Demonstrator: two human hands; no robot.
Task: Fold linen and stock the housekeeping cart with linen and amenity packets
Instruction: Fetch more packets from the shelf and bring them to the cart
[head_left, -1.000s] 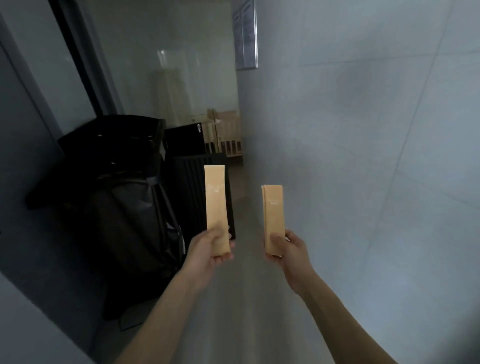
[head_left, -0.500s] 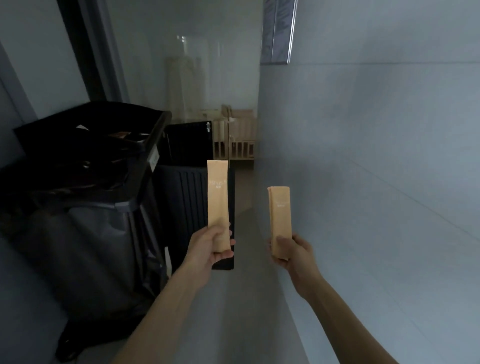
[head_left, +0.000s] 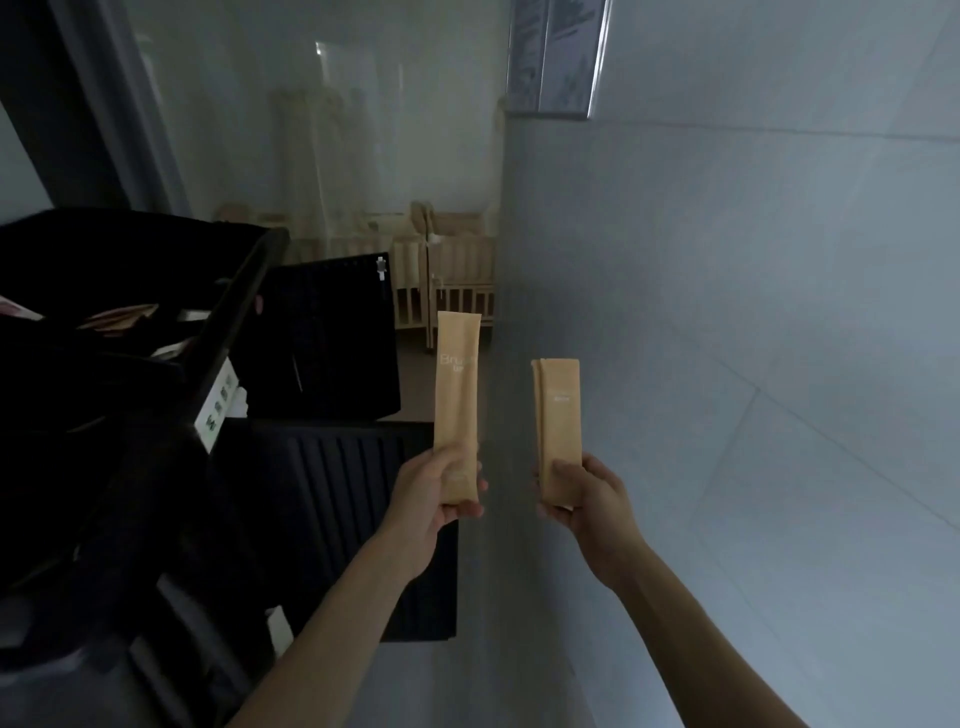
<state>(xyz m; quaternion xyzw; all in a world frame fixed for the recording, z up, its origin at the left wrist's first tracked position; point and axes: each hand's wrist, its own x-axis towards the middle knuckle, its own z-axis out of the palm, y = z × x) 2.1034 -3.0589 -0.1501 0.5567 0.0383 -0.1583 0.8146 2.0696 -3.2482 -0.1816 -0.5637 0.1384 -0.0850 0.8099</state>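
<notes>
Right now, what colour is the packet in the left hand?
Tan, kraft-paper brown packet with pale lettering; head view.

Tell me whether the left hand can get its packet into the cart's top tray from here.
Probably yes. The left hand holds its packet upright, right of the cart's top tray; nothing stands between them and the tray is open on top.

Both arms outstretched, left hand (head_left: 434, 491) and right hand (head_left: 589, 499) clenched.
</notes>
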